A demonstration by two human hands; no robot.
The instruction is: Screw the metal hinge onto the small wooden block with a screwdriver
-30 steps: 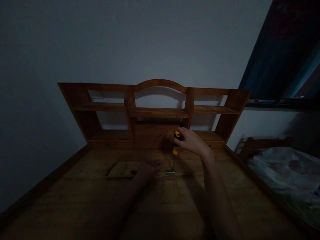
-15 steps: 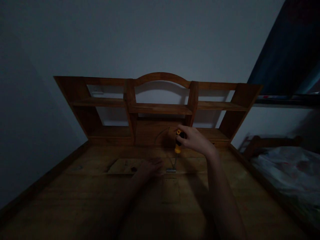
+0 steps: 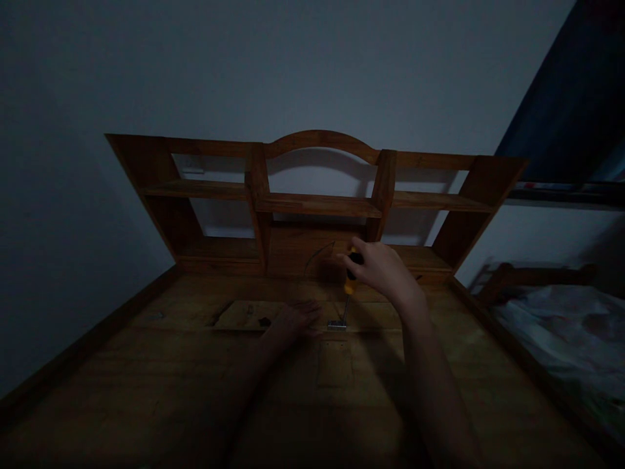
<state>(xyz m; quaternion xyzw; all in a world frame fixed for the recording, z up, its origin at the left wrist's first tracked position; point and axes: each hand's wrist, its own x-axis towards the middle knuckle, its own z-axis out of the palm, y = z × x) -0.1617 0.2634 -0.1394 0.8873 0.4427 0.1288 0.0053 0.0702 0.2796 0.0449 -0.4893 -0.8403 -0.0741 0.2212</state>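
A yellow and black screwdriver (image 3: 350, 285) stands nearly upright in my right hand (image 3: 383, 270), whose fingers wrap round its handle. Its tip meets a small metal hinge (image 3: 336, 324) at the front edge of a narrow wooden board (image 3: 366, 316). My left hand (image 3: 295, 317) lies flat on that same board, left of the hinge, fingers stretched out. A dark hole (image 3: 264, 322) shows in the board beside the left hand. In front of the hinge, a rectangular patch (image 3: 334, 363) is outlined on the wooden desktop (image 3: 195, 391).
A wooden shelf unit (image 3: 317, 206) with an arched top rises at the back of the desktop against the wall. At the right, white plastic sheeting (image 3: 561, 332) lies near a wooden rail (image 3: 547, 273). A dark curtain (image 3: 571, 111) hangs at upper right. The light is dim.
My right hand has turned slightly on the screwdriver's handle, covering more of it. The left hand stays flat on the board. The whole view has shifted a little.
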